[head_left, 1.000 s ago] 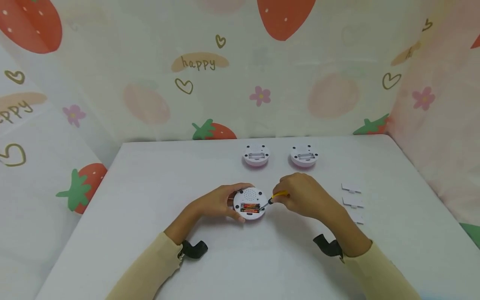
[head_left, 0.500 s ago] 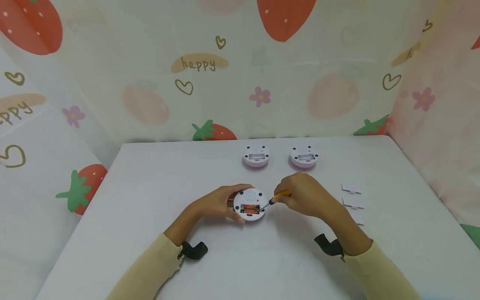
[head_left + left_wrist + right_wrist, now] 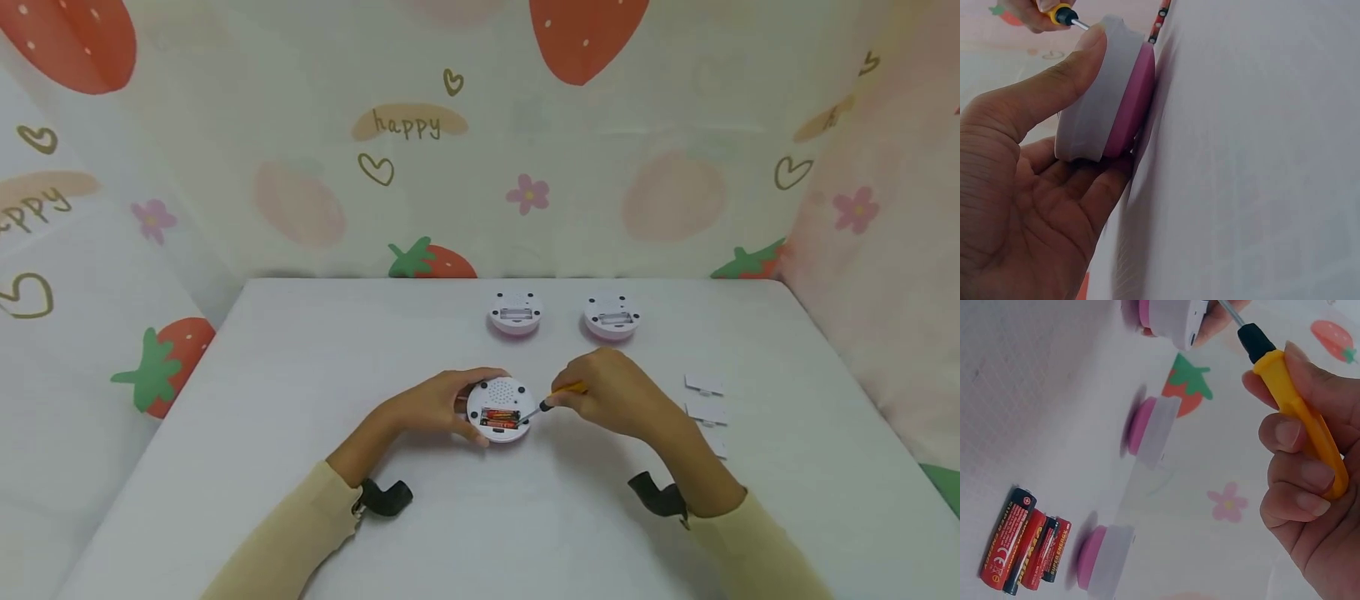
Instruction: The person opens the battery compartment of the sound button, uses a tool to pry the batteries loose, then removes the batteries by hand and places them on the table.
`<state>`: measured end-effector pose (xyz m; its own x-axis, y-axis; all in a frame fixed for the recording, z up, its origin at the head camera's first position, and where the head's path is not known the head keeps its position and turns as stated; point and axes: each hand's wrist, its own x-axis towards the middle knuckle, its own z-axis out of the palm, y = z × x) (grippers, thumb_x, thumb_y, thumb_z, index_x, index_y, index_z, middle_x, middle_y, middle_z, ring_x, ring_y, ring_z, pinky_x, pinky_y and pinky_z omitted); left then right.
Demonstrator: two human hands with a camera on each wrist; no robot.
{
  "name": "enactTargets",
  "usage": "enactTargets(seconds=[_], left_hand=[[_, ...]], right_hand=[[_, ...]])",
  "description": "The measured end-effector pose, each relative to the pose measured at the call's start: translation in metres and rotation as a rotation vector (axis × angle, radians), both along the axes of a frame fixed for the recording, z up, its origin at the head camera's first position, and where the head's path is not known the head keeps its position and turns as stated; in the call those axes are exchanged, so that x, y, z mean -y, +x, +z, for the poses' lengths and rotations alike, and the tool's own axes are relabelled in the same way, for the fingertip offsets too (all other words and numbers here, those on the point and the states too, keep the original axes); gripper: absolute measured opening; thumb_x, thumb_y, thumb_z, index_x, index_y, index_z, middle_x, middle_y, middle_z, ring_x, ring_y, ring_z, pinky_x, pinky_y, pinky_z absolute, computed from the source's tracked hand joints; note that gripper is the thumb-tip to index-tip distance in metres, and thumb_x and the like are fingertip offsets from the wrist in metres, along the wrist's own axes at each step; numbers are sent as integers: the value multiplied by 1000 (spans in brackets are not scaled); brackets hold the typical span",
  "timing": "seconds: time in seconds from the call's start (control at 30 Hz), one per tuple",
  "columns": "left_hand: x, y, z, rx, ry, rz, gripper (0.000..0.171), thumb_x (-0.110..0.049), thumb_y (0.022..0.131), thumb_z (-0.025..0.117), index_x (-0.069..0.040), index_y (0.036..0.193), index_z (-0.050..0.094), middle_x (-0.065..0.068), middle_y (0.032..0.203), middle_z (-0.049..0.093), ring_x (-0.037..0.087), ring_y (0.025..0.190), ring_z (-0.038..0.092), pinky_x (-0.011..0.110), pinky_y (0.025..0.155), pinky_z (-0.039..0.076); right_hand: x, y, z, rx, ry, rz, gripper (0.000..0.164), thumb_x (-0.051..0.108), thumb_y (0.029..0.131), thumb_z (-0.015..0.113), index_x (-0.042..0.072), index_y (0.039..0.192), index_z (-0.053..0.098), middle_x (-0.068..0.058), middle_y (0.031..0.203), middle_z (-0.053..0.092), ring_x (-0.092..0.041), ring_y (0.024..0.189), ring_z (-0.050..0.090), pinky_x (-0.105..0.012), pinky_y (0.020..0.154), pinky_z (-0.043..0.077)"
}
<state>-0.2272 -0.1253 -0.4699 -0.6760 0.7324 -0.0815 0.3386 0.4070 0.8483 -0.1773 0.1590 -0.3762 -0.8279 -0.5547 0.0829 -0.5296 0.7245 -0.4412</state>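
A round white device point(image 3: 501, 390) with a pink side point(image 3: 1133, 103) sits on the table, its speaker holes and open battery compartment facing up. Two red-and-black batteries point(image 3: 498, 418) lie side by side in that compartment. My left hand point(image 3: 431, 407) grips the device from the left, thumb at the near rim and fingers round the far side. In my right hand point(image 3: 611, 392) is a screwdriver with a yellow handle point(image 3: 1300, 409) and black collar, fingers curled round it. Its metal shaft point(image 3: 529, 416) slants down left, the tip at the right end of the nearer battery.
Two similar devices point(image 3: 514, 314) point(image 3: 612, 318) stand behind, their compartments without batteries. Several loose batteries point(image 3: 1022, 540) lie on the table in the right wrist view. Three white battery covers point(image 3: 705, 412) form a column at right. A strawberry-print cloth point(image 3: 570, 208) rises behind the table.
The head view has shifted slightly. The screwdriver handle has moved a little to the right, while its tip stays at the compartment. My left hand keeps its grip on the device.
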Motion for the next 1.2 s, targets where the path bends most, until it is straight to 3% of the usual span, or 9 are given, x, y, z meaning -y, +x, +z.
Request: enactTargets(seconds=[0.7,1.2], left_hand=[[1,1,3,15,-25,4,92,-24,75,92,-25,153,43,-6,146,50,14,128,52,34,110,43],[0,1,4,27,-39,13,93,-25,75,92,-25,154,42,-7,149,48,14,131,50,35,112,42]], right_hand=[[-2,-2,2,101,-5,-30,17,24,90,79,9,98,82,2,89,77,-11,72,61,-26,64,52],[-3,-4,3,110,2,-13,17,25,91,78,10,98,82,2,89,77,-11,72,61,-27,64,51]])
